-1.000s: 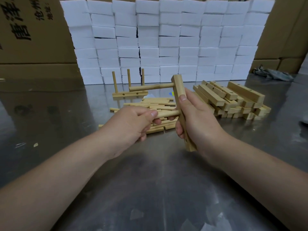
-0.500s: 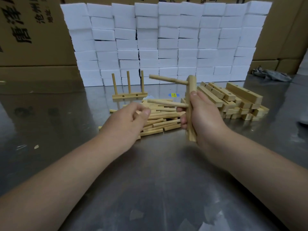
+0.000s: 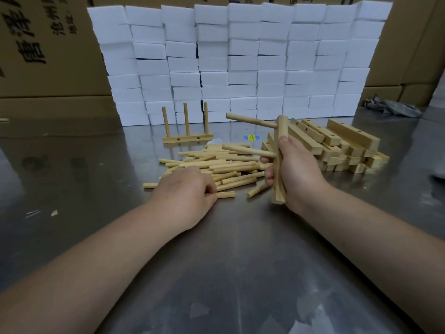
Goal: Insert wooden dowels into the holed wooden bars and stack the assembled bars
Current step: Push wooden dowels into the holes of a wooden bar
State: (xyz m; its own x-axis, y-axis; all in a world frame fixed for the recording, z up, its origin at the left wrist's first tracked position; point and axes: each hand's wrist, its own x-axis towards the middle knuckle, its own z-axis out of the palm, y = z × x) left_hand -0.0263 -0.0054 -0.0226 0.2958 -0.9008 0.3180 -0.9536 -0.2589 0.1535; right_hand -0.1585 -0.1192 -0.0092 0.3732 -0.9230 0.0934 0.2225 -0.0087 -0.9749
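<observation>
Seated a second dowel (image 3: 248, 150) in the bar (image 3: 281, 127) below the first dowel (image 3: 250, 121), then dropped the left hand (image 3: 185, 196) onto the loose dowels (image 3: 216, 165) on the table (image 3: 228, 261); fingers curled there, perhaps pinching one, though could not tell. Clasped the bar in the right hand (image 3: 297, 169), raised just before the bar stack (image 3: 337, 145). Held its long axis near upright, both dowels jutting leftward. Judged one hole unfilled.

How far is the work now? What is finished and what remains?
Done: one bar with three dowels stands at the back. In hand: the right hand holds a bar with two dowels in; the left hand rests on the loose dowels. Left: probably a third dowel, the pile of empty bars, and the stacking.
</observation>
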